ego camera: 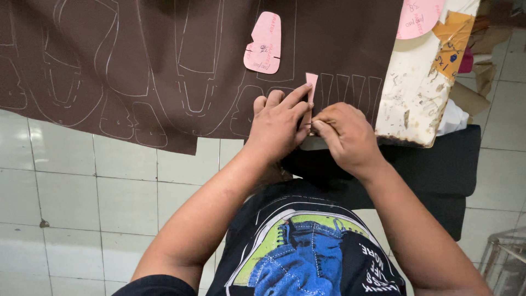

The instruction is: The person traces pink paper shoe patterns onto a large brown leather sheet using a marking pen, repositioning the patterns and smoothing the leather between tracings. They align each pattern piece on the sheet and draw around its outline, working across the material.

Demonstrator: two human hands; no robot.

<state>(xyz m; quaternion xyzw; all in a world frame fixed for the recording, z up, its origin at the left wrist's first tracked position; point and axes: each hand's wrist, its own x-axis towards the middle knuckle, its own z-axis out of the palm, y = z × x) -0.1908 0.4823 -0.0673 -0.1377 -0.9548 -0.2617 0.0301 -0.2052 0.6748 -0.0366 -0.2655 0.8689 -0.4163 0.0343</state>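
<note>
Most of brown leather sheet [164,66] already outlined; left hand [276,123] pressing narrow pink template [311,87] flat, right hand [342,134] pinching an unseen marker beside far-right strip outlines [350,90].

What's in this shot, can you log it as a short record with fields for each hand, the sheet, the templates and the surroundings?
left hand: presses a small narrow pink template flat on the sheet
right hand: pinched at the template's edge; any tool in it is hidden
sheet: brown sheet covered in pale traced outlines, draped over the worktop edge
other templates: larger pink template lying on the sheet; another pink piece at the top right
worktop: worn white board under the sheet
floor: white tiles
</note>
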